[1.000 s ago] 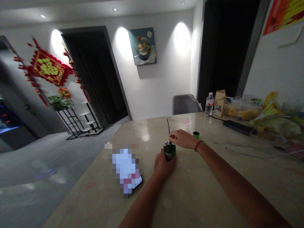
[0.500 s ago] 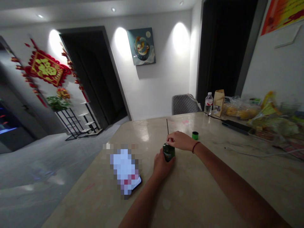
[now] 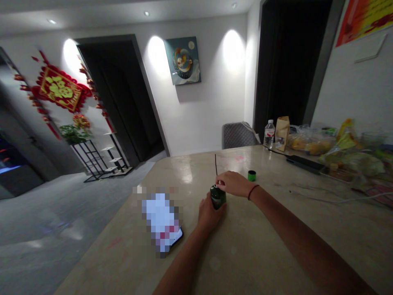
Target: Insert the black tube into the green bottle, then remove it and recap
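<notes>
A small dark green glass bottle (image 3: pixel 218 197) stands on the table, with my left hand (image 3: pixel 208 215) wrapped round its side. My right hand (image 3: pixel 231 181) is over the bottle's mouth, fingers pinched on a thin dark stick (image 3: pixel 215 164). The stick points upward from the fingertips; its lower end is hidden by them, so I cannot tell how far it goes into the bottle. To the right, behind my right wrist, sits a green and black cap (image 3: pixel 251 175). Left of my left hand lies a phone (image 3: pixel 162 223) with a lit, pixelated screen.
The beige table (image 3: pixel 245 254) has a white cable (image 3: pixel 331 200) and a black power strip (image 3: pixel 305 164) on its right. Farther back are a water bottle (image 3: pixel 269 134), a paper bag (image 3: pixel 282 133) and plastic bags of food (image 3: pixel 313 141). A grey chair (image 3: pixel 239 135) stands at the far edge.
My right hand has dipped very slightly toward the bottle. The left hand and the bottle stay in place.
</notes>
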{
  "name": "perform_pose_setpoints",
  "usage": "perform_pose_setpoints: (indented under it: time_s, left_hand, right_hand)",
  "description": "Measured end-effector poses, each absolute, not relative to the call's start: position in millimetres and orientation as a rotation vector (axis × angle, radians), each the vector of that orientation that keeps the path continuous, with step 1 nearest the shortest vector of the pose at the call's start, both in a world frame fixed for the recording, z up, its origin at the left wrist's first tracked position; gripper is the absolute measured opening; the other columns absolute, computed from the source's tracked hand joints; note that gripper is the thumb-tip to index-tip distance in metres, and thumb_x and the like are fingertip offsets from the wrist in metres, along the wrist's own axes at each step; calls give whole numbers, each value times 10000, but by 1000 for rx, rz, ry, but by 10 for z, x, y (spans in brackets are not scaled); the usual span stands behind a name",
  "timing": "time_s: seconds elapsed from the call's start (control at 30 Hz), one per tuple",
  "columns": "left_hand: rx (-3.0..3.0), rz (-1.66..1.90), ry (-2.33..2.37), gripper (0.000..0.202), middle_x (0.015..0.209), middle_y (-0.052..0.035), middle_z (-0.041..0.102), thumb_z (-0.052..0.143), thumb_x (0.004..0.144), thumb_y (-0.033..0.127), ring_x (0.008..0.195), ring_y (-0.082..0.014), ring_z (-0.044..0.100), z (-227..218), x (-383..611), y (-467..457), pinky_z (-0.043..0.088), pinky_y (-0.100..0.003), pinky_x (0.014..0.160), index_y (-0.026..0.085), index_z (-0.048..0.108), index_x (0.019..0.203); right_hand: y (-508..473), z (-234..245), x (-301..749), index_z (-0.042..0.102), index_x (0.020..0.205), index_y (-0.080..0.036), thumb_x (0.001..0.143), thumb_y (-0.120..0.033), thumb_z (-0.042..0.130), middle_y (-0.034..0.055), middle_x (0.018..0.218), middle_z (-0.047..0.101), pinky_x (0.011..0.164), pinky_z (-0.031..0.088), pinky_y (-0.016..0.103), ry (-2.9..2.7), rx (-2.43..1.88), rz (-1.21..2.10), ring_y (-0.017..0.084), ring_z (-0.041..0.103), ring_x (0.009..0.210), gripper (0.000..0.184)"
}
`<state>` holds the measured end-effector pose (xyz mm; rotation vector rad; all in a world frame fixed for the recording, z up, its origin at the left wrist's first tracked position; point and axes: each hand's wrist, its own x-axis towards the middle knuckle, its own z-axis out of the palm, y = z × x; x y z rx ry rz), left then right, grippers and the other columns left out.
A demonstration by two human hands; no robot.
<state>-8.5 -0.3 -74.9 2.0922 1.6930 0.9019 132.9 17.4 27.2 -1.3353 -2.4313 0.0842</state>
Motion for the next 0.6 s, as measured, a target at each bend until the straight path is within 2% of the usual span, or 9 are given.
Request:
perform_pose_setpoints:
  time_s: [0.2, 0.3, 0.4, 0.6]
  left_hand:
    - [2057, 926, 1692, 481, 984, -73, 599, 573, 688, 382, 905, -203, 542, -745, -77, -16, 357, -292, 807, 193, 421, 1104]
    - [2032, 905, 1707, 486, 989, -76, 596, 574, 687, 388, 900, -198, 542, -736, -79, -23, 358, -288, 800, 191, 425, 1106]
    - [2036, 883, 1723, 485, 974, -80, 597, 574, 685, 398, 896, -198, 542, -735, -83, -23, 362, -285, 791, 182, 435, 1096]
    - [2022, 928, 1681, 493, 1004, -70, 600, 594, 668, 362, 906, -198, 545, -729, -87, -18, 369, -280, 784, 202, 432, 1105]
  right_hand:
    - [174, 333, 1402, 631, 882, -168, 752, -225, 489, 38, 707, 634, 600, 383, 226, -2329, -1251, 258, 126, 557, 640, 200]
    - [209, 370, 1514, 627, 824, -145, 756, -219, 475, 34, 675, 616, 585, 389, 222, -2244, -1217, 334, 111, 539, 604, 182]
    - [283, 326, 1629, 610, 796, -131, 719, -272, 536, 38, 689, 608, 588, 408, 233, -2219, -1246, 432, 115, 537, 615, 176]
    - [423, 59, 1711, 542, 972, -109, 624, -382, 646, 96, 912, 601, 678, 456, 270, -2260, -1178, 828, 143, 567, 774, 454]
